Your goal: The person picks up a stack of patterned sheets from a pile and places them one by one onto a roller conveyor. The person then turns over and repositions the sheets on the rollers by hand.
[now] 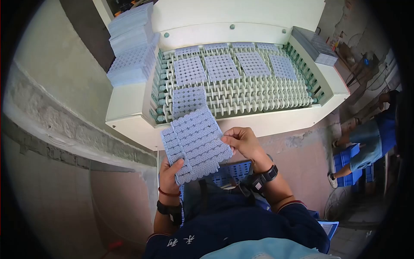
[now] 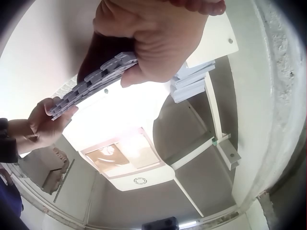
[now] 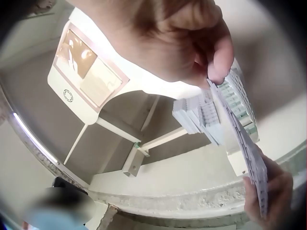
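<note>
Several thin blue-grey perforated sheets [image 1: 196, 144] lie fanned in a small stack before the person's torso. The left hand [image 1: 171, 172] grips their lower left edge, thumb on top. At their right edge the right hand [image 1: 242, 141] pinches a corner between thumb and fingers. In the left wrist view the left hand [image 2: 148, 38] holds the sheets [image 2: 91, 84] seen edge-on. The right wrist view shows the right hand's [image 3: 182, 43] fingertips on the top edge of the sheets [image 3: 240, 143]. A single sheet [image 1: 189, 100] lies on the rollers just beyond, partly covered by the stack.
Rows of similar sheets [image 1: 222, 67] lie on the white roller machine [image 1: 276, 123]. Tall sheet stacks [image 1: 131, 64] stand on its left end, a grey stack [image 1: 315, 45] on its right. Another person [image 1: 371, 138] stands at the right by blue crates [image 1: 346, 162].
</note>
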{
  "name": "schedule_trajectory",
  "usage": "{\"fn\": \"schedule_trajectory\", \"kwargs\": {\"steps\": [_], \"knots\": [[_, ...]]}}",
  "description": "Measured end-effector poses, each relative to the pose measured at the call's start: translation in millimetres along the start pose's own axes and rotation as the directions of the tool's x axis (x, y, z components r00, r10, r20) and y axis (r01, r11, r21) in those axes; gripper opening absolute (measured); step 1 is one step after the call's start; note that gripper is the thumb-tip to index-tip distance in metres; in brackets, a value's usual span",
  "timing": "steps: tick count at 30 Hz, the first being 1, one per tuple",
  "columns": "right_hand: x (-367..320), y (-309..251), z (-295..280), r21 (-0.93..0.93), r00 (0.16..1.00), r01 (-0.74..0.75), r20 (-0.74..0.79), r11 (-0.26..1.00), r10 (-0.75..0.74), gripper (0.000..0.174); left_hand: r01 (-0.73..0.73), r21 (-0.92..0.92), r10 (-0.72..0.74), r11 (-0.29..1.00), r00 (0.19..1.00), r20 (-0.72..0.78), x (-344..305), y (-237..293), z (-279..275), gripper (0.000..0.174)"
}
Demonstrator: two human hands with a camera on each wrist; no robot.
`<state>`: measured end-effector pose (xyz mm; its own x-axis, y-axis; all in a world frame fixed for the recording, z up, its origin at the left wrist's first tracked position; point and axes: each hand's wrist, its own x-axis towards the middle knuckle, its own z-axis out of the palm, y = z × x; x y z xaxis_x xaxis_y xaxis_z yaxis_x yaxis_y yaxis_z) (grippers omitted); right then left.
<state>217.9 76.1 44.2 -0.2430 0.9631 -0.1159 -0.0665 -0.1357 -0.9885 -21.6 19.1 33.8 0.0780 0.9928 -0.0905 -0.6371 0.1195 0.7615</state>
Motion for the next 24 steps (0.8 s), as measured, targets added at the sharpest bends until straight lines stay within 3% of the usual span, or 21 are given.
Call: {"fn": "schedule_trajectory", "kwargs": {"steps": [7,9,13,16,18,24], "knots": [[46,-13,-74,-0.094,0.954,0.037,-0.294,0.995,-0.063,0.017,0.021,-0.079,-0.025,0.997,0.999,-0.048,-6,0,-7,0.037],[53,-19,-93,-0.430,0.921,-0.086,-0.379,0.899,-0.093,0.019,0.034,-0.100,-0.038,0.994,0.998,-0.042,-10,0,-10,0.037],[46,-36,-136,-0.390,0.884,-0.045,-0.445,0.920,-0.146,0.017,0.023,-0.106,-0.033,0.994,0.995,-0.096,-17,-2,-12,0.039],[41,-35,-181,-0.484,0.848,-0.119,-0.503,0.867,-0.164,0.019,0.033,-0.115,-0.043,0.993,0.996,-0.080,-16,-3,-18,0.039],[38,-26,-213,-0.677,0.769,-0.182,-0.550,0.713,-0.326,0.022,0.047,-0.114,-0.055,0.992,0.996,-0.065,-15,-4,-18,0.040],[7,-42,-293,-0.622,0.649,-0.323,-0.694,0.714,-0.311,0.023,0.056,-0.064,-0.061,0.996,0.995,-0.074,-15,-5,-14,0.042]]}}
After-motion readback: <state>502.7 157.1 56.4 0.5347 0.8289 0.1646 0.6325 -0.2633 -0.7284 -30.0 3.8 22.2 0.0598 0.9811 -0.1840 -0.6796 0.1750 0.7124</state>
